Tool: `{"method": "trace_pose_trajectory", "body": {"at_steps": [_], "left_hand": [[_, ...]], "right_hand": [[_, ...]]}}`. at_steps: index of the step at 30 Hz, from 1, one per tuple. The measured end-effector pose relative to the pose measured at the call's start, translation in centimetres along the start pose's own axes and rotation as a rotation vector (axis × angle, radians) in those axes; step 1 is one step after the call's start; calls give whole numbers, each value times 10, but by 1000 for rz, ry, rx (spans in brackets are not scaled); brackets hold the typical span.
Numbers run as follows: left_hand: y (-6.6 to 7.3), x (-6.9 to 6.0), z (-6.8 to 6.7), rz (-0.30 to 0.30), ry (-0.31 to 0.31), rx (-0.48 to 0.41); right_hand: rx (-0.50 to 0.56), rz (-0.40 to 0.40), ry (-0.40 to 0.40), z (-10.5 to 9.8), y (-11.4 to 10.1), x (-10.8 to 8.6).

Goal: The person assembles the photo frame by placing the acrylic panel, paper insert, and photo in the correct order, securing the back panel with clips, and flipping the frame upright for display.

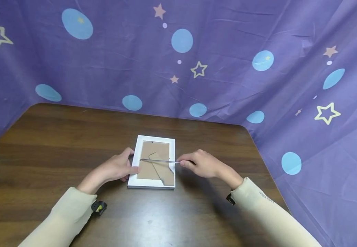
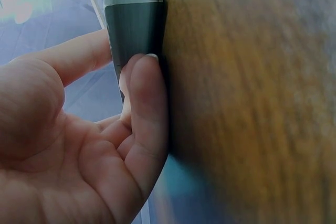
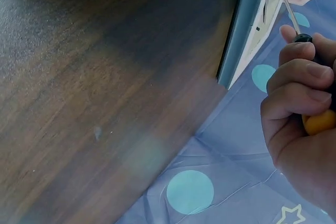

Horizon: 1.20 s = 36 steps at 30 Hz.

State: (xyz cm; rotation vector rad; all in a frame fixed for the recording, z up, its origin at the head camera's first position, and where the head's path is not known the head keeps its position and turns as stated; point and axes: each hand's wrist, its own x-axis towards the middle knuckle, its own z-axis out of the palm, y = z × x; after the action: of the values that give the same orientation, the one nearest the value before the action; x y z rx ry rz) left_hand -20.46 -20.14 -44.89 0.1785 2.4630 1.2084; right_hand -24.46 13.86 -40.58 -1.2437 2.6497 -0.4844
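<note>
The worktop (image 1: pixel 73 137) is wood-grained, glossy toward six o'clock. The frame (image 1: pixel 156 139) looks smooth and white; its backing (image 1: pixel 147 171), matt brown board. The tool shaft (image 1: pixel 163 161) is shiny metal. Creased cloth (image 1: pixel 129 61) hangs at twelve o'clock.

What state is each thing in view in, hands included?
Picture frame: flat on the table, back up.
Backing board: sitting within the frame's opening.
Stand flap: across the frame's lower right corner; raised or flat, cannot tell.
Screwdriver: in hand, tip at the backing's left edge.
Left hand: gripping the frame's left side.
Right hand: curled round the screwdriver's handle.
Curtain: hanging, creased.
</note>
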Motion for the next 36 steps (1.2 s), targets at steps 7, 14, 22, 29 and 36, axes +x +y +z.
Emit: {"method": "trace_pose_trajectory", "body": {"at_steps": [7, 14, 22, 29, 36], "left_hand": [[0, 0, 2, 11, 3, -8], [-2, -1, 3, 35, 13, -28], [-2, 0, 6, 29, 4, -40], [0, 0, 4, 23, -4, -21], [0, -1, -1, 33, -4, -12]], "right_hand": [[8, 9, 2, 1, 3, -3], [29, -12, 12, 3, 3, -6], [32, -5, 2, 5, 3, -6], [-17, -26, 14, 5, 5, -6], [-78, -56, 28, 6, 4, -3]]}}
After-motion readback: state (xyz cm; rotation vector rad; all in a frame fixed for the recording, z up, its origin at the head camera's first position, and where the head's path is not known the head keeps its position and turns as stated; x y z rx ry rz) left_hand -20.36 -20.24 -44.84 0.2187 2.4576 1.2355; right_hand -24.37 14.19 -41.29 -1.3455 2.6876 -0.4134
